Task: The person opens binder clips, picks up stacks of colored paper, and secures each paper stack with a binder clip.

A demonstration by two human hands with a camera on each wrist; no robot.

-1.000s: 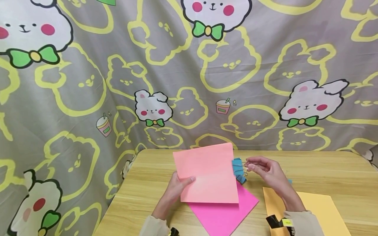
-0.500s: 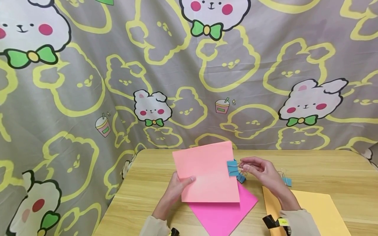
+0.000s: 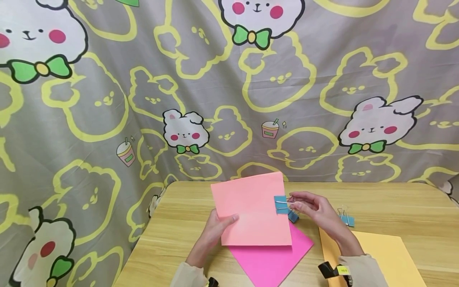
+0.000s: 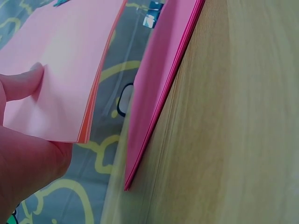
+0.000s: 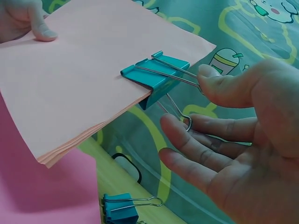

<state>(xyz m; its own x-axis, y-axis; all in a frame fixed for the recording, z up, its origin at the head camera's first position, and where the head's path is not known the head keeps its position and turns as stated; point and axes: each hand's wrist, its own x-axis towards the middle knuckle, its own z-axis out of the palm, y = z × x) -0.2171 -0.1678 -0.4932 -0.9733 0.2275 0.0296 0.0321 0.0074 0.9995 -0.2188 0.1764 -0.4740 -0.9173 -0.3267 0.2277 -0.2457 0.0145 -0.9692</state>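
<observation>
My left hand (image 3: 212, 234) grips a stack of light pink paper (image 3: 251, 211) by its left side, thumb on top. The stack is held tilted above the table. A blue binder clip (image 5: 159, 74) sits over the stack's right edge. Thumb and fingers of my right hand (image 3: 319, 211) hold the clip's wire handles; in the right wrist view the thumb is at the upper handle and fingertips are at the lower one. Below the pink stack lies a magenta paper stack (image 3: 276, 261), partly covered from the head view.
A second blue binder clip (image 3: 293, 216) lies on the wooden table (image 3: 172, 223) behind the magenta stack. Another clip (image 3: 347, 221) lies farther right, handles up. Yellow-orange paper (image 3: 387, 255) lies at the right, partly under my right forearm. A patterned curtain (image 3: 229, 91) hangs behind the table.
My right hand has moved left with the binder clip, which has gone from beside the pink stack's right edge to over it. The left hand has stayed nearly still.
</observation>
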